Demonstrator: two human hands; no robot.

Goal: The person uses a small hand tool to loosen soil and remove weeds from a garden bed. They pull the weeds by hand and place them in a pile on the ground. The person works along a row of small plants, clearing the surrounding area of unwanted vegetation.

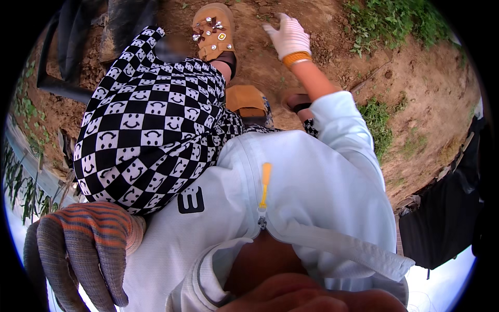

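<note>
My right hand (292,39), in a white striped glove with an orange cuff, reaches out over the bare soil (332,31). Its fingers are stretched and partly apart, with nothing visible in them. At the lower left my left hand (86,244), in a grey glove with orange stripes, is raised close to the camera. Its fingers are long and spread, and they hold nothing that I can see. Nearest to it is my bent knee in checkered trousers (138,122). My tan clog (214,34) with shiny charms stands on the soil.
A tan, box-like thing (245,100) sits between my legs. Black sheeting (130,23) and a dark tube (65,92) lie at the upper left. Green weeds (395,21) grow at the upper right. Black material (442,218) hangs at the right edge.
</note>
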